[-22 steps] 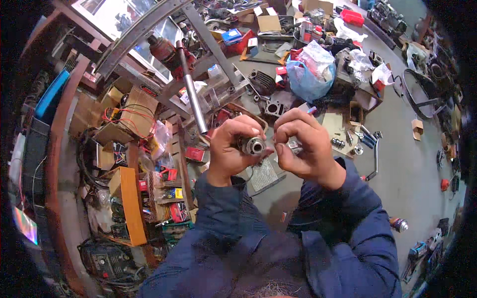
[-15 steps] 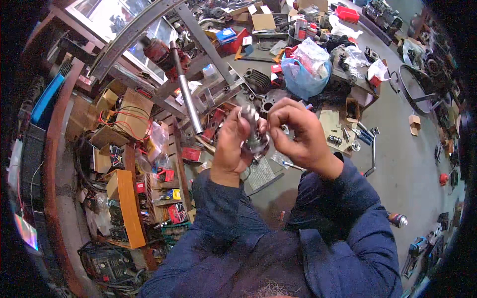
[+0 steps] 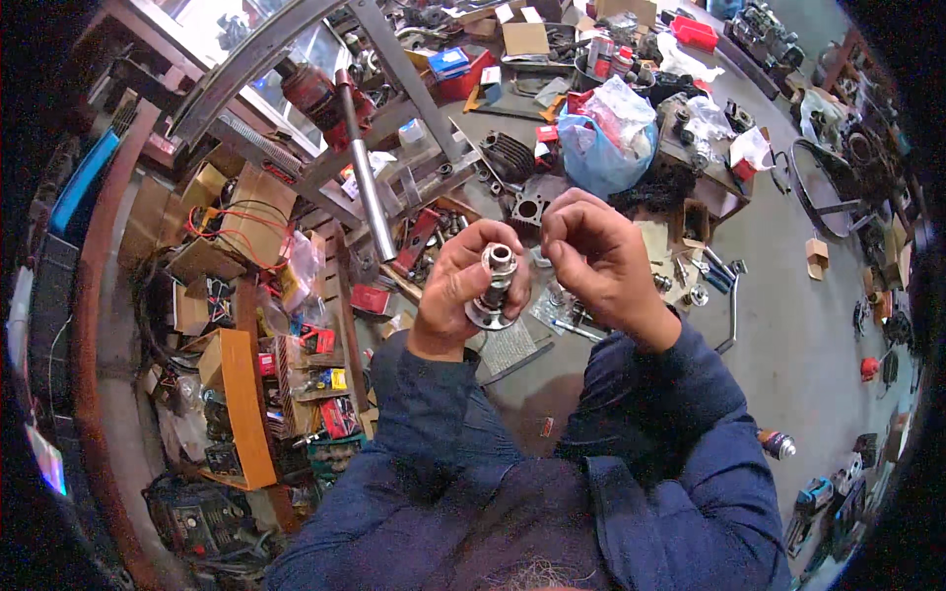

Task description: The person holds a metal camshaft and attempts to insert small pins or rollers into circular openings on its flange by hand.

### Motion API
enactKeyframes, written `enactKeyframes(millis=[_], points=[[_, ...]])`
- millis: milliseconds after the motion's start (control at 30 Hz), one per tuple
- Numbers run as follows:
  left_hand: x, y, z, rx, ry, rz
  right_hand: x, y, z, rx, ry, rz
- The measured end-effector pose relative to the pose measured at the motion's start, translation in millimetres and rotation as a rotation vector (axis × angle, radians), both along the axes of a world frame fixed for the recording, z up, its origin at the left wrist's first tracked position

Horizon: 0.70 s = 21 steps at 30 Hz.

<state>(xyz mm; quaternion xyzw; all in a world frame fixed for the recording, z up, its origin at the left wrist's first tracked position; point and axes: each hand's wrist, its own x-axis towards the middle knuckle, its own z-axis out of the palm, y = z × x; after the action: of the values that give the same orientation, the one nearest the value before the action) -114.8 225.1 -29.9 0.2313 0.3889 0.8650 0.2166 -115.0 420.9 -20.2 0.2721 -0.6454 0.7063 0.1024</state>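
The left hand [image 3: 455, 295] is wrapped snugly around one shiny silver metal rod [image 3: 501, 280] with one wide flat ring [image 3: 492, 318] low down. Toward 3 o'clock, the right hand [image 3: 603, 264] curls fingers near thumb; I can't tell if it pinches anything. Half a second ago the rod was blurry; now its hollow end points up. Farther out: one long silver metal tube [image 3: 369, 192] at 10 o'clock, one blue plastic bag [image 3: 601, 163] at 1.

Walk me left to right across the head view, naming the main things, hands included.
Orange board → red box → left hand holding a metal part → right hand → can on the floor → small cardboard box.
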Motion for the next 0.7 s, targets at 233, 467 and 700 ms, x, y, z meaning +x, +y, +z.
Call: enactKeyframes(millis=[233, 467, 700], points=[[-4, -8, -7, 0.122, 0.037, -0.092, 7, -4, 9, 0.043, 0.090, -0.025], [-5, -10, -7, 0.058, 0.104, -0.086, 16, -5, 18, 0.146, 0.209, 0.003], [2, -8, 5, -0.143, 0.046, 0.018, 15, -3, 17, 0.143, 0.101, 0.032]])
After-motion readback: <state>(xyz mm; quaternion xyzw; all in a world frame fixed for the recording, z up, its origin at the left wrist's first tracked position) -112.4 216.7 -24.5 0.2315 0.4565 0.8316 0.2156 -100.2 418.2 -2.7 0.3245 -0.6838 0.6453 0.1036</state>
